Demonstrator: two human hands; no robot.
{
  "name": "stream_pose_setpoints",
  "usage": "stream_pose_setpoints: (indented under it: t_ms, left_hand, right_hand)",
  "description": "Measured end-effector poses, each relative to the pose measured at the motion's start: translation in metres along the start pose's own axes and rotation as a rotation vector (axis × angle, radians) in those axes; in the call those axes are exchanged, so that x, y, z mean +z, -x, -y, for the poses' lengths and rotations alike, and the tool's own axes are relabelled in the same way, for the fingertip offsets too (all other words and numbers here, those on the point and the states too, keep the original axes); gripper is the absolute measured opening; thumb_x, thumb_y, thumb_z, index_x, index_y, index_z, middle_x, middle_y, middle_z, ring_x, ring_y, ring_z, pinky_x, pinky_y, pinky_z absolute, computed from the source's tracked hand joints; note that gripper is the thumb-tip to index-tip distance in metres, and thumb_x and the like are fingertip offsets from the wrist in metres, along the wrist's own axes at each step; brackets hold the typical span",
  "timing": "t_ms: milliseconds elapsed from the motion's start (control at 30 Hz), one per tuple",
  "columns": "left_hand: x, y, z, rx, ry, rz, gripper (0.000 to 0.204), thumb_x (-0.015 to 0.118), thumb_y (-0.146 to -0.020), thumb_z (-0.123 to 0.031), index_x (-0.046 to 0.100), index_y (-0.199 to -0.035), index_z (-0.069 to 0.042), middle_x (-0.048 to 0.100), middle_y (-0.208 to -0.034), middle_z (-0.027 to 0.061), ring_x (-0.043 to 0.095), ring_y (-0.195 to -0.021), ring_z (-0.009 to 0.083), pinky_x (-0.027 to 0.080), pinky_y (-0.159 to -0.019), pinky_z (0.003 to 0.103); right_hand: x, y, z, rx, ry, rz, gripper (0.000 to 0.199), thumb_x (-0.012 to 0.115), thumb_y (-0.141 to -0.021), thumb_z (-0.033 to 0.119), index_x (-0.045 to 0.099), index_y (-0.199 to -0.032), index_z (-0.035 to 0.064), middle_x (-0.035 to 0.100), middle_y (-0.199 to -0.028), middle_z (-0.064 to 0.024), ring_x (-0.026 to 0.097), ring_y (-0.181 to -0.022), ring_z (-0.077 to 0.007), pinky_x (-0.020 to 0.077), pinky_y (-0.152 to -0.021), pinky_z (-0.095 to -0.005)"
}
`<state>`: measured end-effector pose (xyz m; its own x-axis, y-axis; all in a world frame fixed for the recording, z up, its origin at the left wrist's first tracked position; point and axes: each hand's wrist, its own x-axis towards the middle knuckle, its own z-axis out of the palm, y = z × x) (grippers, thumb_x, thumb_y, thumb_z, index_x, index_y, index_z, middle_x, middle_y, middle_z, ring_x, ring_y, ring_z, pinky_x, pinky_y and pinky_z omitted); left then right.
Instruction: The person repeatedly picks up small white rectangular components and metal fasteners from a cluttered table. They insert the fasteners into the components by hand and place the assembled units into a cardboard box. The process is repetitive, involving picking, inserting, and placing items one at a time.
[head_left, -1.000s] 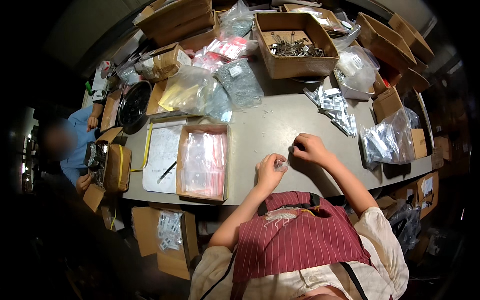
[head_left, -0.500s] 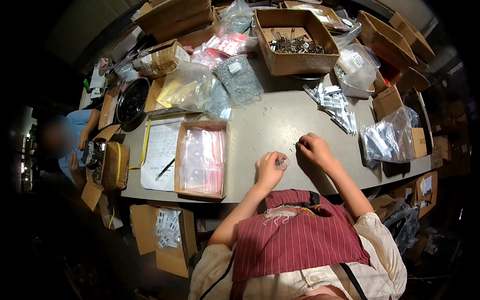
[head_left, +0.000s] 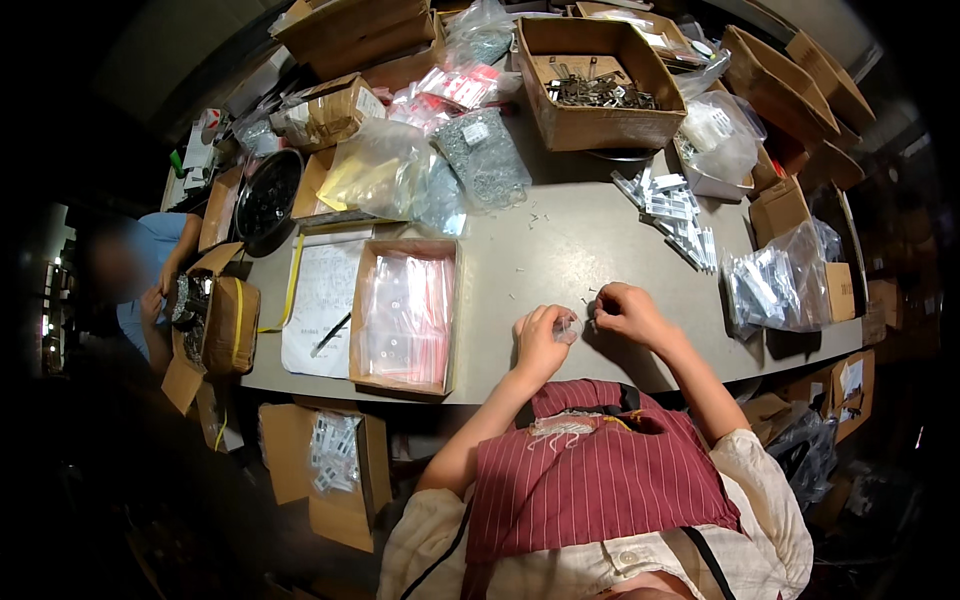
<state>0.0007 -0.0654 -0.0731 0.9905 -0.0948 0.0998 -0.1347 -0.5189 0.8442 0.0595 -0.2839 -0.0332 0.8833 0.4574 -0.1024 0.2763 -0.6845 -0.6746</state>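
Note:
My left hand (head_left: 540, 337) holds a small clear plastic bag (head_left: 569, 327) just above the grey table (head_left: 560, 240), near its front edge. My right hand (head_left: 622, 310) is close beside it, fingers pinched on small metal parts (head_left: 592, 318) at the bag's mouth. A few tiny metal parts (head_left: 590, 293) lie loose on the table just beyond my hands. What exactly sits between the right fingertips is too small to tell.
A shallow cardboard tray of clear bags (head_left: 405, 315) lies left of my hands, beside a paper sheet with a pen (head_left: 322, 300). A box of metal parts (head_left: 595, 85) stands at the back. Bagged parts (head_left: 775, 285) lie right. Another person (head_left: 140, 285) sits far left.
Both hands have shifted slightly toward me and to the left, staying together on the small bag. Otherwise nothing on the table has moved.

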Motion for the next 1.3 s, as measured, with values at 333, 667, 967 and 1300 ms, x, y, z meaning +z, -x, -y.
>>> stream_pose_setpoints:
  t_ms: [333, 667, 967, 1300]
  left_hand:
    - [-0.001, -0.001, 0.0, -0.026, 0.055, 0.014, 0.031, 0.081, -0.075, -0.009, 0.068, -0.104, -0.009, 0.069, -0.097, 0.0064, 0.066, -0.096, 0.0288, 0.047, -0.089, 0.042]
    - [-0.023, 0.006, -0.018, -0.048, 0.301, 0.071, 0.04, 0.079, -0.076, -0.001, 0.068, -0.114, -0.006, 0.065, -0.104, 0.0115, 0.066, -0.099, 0.0276, 0.054, -0.089, 0.038]
    - [-0.03, 0.01, -0.024, -0.064, 0.261, 0.006, 0.039, 0.076, -0.077, 0.0, 0.065, -0.113, -0.006, 0.065, -0.104, 0.0142, 0.066, -0.097, 0.0314, 0.053, -0.085, 0.038]
    - [-0.042, 0.018, 0.001, -0.215, 0.626, -0.01, 0.032, 0.075, -0.088, -0.004, 0.061, -0.116, 0.0, 0.07, -0.108, 0.0096, 0.067, -0.104, 0.0168, 0.054, -0.091, 0.03]
  right_hand:
    - [0.008, -0.025, 0.001, 0.024, 0.131, -0.202, 0.028, 0.076, -0.087, 0.025, 0.068, -0.094, -0.0007, 0.07, -0.095, -0.0199, 0.069, -0.081, -0.0394, 0.0552, -0.072, -0.0453]
    - [0.048, -0.02, 0.0, -0.014, 0.652, -0.072, 0.021, 0.068, -0.075, 0.018, 0.064, -0.083, -0.0008, 0.066, -0.078, -0.0202, 0.069, -0.072, -0.0397, 0.0556, -0.062, -0.0463]
    - [-0.018, 0.0, 0.085, -0.454, -0.129, -0.139, 0.009, 0.07, -0.077, 0.011, 0.068, -0.084, 0.0051, 0.061, -0.073, -0.0073, 0.06, -0.059, -0.0187, 0.0478, -0.053, -0.0336]
    - [-0.033, -0.028, 0.034, -0.021, -0.025, -0.37, 0.028, 0.072, -0.087, 0.017, 0.07, -0.113, 0.0078, 0.068, -0.099, -0.0115, 0.068, -0.086, -0.0301, 0.0558, -0.074, -0.0422]
